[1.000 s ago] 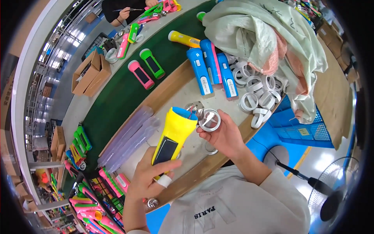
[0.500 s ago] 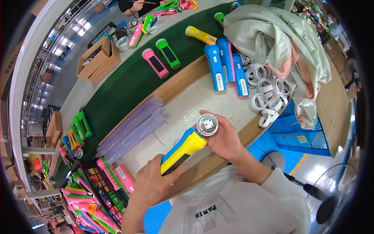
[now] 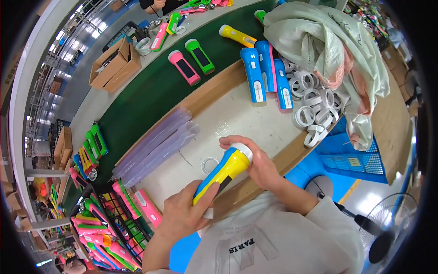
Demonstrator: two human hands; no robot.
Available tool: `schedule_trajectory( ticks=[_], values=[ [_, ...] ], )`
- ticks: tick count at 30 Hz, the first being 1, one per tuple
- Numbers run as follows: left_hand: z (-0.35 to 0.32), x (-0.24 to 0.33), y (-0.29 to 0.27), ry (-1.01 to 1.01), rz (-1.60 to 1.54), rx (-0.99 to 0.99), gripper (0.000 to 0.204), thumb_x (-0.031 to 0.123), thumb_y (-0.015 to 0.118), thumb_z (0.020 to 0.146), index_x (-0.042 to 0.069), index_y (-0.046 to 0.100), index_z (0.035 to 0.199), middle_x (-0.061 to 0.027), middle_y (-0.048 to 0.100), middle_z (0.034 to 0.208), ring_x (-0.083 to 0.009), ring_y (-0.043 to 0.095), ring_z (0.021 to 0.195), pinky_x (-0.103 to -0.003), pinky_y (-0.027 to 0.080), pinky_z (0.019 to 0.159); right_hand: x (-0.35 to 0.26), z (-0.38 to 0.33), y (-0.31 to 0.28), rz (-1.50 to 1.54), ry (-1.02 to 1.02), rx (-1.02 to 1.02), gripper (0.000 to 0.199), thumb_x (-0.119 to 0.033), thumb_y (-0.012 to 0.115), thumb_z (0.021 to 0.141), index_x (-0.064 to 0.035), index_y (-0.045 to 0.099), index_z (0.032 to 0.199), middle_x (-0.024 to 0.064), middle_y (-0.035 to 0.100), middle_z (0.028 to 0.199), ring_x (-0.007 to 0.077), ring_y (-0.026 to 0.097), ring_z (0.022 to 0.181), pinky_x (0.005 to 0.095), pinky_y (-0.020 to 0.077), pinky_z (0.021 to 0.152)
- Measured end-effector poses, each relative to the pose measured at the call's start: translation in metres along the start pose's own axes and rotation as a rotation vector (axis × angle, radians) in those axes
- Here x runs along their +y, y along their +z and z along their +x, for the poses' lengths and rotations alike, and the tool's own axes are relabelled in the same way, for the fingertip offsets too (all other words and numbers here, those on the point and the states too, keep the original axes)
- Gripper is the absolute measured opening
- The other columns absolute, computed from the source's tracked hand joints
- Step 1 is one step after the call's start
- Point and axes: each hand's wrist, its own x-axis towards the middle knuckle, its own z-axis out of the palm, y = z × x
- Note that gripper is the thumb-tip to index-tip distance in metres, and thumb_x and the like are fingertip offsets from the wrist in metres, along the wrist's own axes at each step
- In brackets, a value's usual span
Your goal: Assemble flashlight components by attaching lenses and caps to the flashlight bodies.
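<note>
A yellow and blue flashlight (image 3: 228,166) is tilted up to the right over the worktable, with a dark panel on its side. My left hand (image 3: 185,210) is wrapped round its handle end. A white head (image 3: 242,150) sits on the flashlight's wide end. My right hand (image 3: 262,166) is curved round this head from the far right side, fingers reaching past it; the contact is partly hidden. A small white piece (image 3: 208,213) shows beside my left fingers; its kind is unclear. A loose clear ring (image 3: 209,165) lies on the tabletop behind the flashlight.
Clear plastic sleeves (image 3: 159,150) lie left. Blue flashlights (image 3: 253,77) and white rings (image 3: 312,98) lie back right, beside a woven sack (image 3: 305,36). Pink and green flashlights (image 3: 199,55) rest on the green belt (image 3: 137,98). A black basket (image 3: 123,205) stands near left. Another person's hand (image 3: 159,4) shows far off.
The silver and white lamp head held in my right hand has gone onto the flashlight's open end. The flashlight has shifted slightly up and right, and its wires are out of sight.
</note>
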Motion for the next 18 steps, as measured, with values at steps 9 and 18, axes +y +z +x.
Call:
schedule_trajectory(
  ticks=[9, 18],
  values=[
    [0.01, 0.002, 0.009, -0.057, 0.066, 0.011, 0.067, 0.007, 0.075, 0.06, 0.012, 0.058, 0.125, -0.0168, 0.064, 0.103, -0.0296, 0.066, 0.082, -0.037, 0.054, 0.066, -0.006, 0.014, 0.0, -0.321, 0.281, 0.144, 0.043, -0.029, 0.033, 0.102, -0.0028, 0.046, 0.134, 0.0114, 0.056, 0.124, 0.0184, 0.052, 0.115, 0.0341, 0.0401, 0.1],
    [0.003, -0.006, 0.021, -0.061, -0.449, 0.181, 0.068, 0.006, 0.076, 0.064, 0.009, 0.056, 0.129, -0.0155, 0.063, 0.111, -0.0288, 0.067, 0.089, -0.035, 0.056, 0.072, -0.012, 0.015, -0.004, -0.08, 0.082, 0.035, 0.051, -0.038, 0.03, 0.099, 0.0002, 0.061, 0.11, 0.0194, 0.062, 0.108, 0.0277, 0.062, 0.1, 0.0389, 0.0463, 0.093]
  ],
)
